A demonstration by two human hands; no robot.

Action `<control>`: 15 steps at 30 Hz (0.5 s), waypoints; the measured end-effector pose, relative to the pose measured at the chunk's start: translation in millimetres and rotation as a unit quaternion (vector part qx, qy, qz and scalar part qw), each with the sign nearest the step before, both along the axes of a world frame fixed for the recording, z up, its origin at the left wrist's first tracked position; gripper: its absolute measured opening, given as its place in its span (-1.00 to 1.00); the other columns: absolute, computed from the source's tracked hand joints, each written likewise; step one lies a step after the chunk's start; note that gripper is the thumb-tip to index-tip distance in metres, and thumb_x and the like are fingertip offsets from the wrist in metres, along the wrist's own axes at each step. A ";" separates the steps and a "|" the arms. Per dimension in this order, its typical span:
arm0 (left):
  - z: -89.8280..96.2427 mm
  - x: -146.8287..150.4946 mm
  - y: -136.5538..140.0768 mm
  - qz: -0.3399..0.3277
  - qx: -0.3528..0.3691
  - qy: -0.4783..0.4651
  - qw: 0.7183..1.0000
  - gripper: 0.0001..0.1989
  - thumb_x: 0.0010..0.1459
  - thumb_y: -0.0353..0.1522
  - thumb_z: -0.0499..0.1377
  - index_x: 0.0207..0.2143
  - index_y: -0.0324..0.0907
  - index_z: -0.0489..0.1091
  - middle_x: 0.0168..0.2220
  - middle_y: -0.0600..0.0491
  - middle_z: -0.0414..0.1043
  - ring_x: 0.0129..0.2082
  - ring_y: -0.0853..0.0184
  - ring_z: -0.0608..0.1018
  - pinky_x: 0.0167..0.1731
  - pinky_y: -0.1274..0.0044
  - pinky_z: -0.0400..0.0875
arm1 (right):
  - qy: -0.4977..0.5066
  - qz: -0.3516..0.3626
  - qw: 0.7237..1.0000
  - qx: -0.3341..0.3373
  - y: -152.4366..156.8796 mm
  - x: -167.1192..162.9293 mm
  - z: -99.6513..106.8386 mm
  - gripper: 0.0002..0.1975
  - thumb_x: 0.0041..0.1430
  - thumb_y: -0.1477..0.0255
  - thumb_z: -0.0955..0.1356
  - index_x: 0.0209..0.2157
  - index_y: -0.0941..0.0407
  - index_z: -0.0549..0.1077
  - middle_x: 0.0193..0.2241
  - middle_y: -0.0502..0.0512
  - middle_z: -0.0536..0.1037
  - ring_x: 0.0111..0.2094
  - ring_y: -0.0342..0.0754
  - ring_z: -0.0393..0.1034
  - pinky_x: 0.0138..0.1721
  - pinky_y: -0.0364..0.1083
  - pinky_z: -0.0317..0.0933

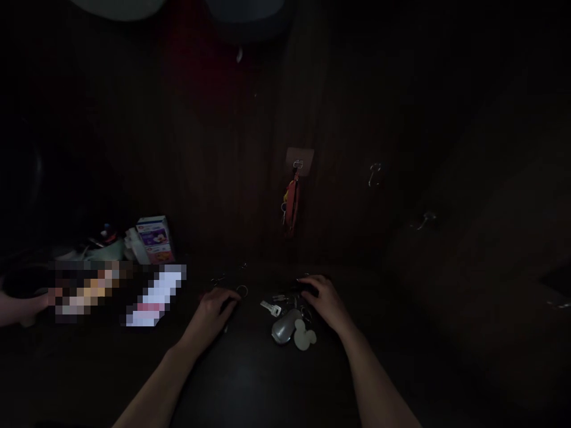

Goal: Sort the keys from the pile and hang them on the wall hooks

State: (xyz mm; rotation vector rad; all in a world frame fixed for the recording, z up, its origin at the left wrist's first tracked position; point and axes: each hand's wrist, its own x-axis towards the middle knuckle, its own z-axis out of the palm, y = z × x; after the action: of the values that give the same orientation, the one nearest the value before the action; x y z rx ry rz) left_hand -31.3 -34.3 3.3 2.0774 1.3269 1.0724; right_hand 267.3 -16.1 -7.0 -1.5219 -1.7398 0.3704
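Observation:
On the dark tabletop, my left hand has curled fingers, with thumb and index fingertip close together at the edge of a thin metal key ring. A bit of something red shows beside its knuckles. My right hand rests to the right of a bunch of keys, thumb and index finger apart, near dark, unclear items. A silver key lies between the hands. Closer to me are a shiny grey oval fob and a pale mouse-head-shaped tag. A ring lies near my right thumb.
A red keychain hangs from an adhesive hook on the dark back panel. Metal hooks are farther right. Small boxes stand at the left, near blurred-out items. A person's hand or arm shows at the left edge.

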 end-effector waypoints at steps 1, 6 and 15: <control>0.7 1.0 -0.6 0.002 0.012 0.017 1.000 -0.80 0.10 -0.37 0.07 -0.29 -0.03 0.48 -0.27 0.02 0.51 -0.21 0.20 0.50 -0.12 0.36 0.33 | 0.005 0.009 1.000 -0.007 -0.4 -3.2 -0.7 -0.73 -0.01 0.45 0.33 -0.22 -0.05 0.51 -0.18 0.06 0.45 -0.11 0.00 0.33 -0.05 0.04 0.19; 9.1 20.1 -14.5 -0.086 0.090 0.101 0.987 -0.65 0.16 -0.42 0.01 -0.02 -0.01 0.37 -0.07 0.00 0.46 -0.04 0.20 0.43 0.00 0.31 0.24 | 0.025 0.046 0.999 -0.012 0.6 -19.8 -3.7 -0.74 0.00 0.46 0.34 -0.22 -0.01 0.50 -0.19 0.07 0.43 -0.13 -0.03 0.36 -0.07 -0.01 0.21; 14.4 45.8 -33.8 -0.274 0.044 0.167 0.946 -0.51 0.10 -0.28 0.16 0.11 0.08 0.21 0.15 0.07 0.25 0.18 0.15 0.21 0.12 0.25 0.12 | 0.089 0.064 0.993 -0.044 -2.0 -33.3 5.9 -0.75 0.00 0.46 0.31 -0.24 0.02 0.50 -0.30 -0.01 0.56 -0.33 -0.08 0.44 -0.25 -0.07 0.28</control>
State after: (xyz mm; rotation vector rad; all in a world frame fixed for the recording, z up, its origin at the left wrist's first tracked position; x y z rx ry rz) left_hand 14.5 -68.0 17.7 2.5607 0.7501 0.5629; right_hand 234.0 -18.1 -1.1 -1.3951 -1.7029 0.6378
